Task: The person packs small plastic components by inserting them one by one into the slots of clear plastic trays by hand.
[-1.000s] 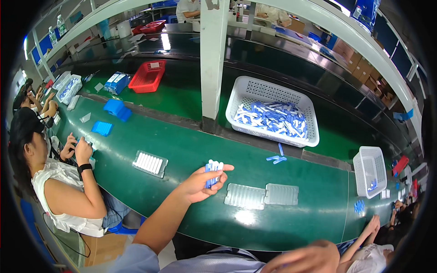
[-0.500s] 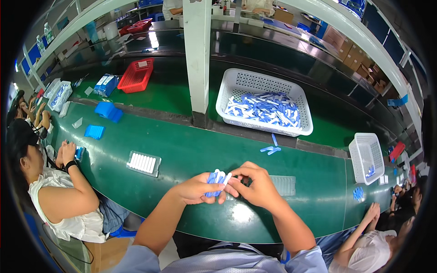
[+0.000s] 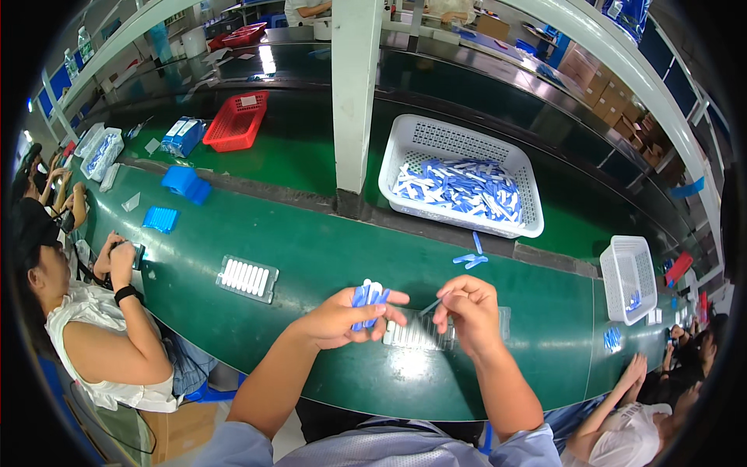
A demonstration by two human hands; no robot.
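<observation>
My left hand (image 3: 342, 317) is closed around a small bunch of slim blue and white plastic sticks (image 3: 369, 299), its fingertips stretched toward the right. A little to the right, my right hand (image 3: 470, 313) pinches one thin stick (image 3: 430, 307) between thumb and fingertips; it looks dark and slightly blurred. Beneath and behind that hand lies a clear plastic tray (image 3: 405, 335) with narrow slots, partly hidden by my fingers. Another clear tray (image 3: 269, 291) rests on the green table to the left, with several white sticks (image 3: 247, 275) lined up in it.
Beyond my hands stands a white basket (image 3: 401, 198) heaped with blue and white sticks; a few loose sticks (image 3: 470, 259) lie before it. A white post (image 3: 354, 117) rises beside it. Blue trays (image 3: 160, 219) and a red basket (image 3: 237, 121) are left. Co-workers sit on both sides.
My hands have moved apart: the right has drawn away to the right with one stick pinched in it. The left keeps its bunch. The view has shifted slightly.
</observation>
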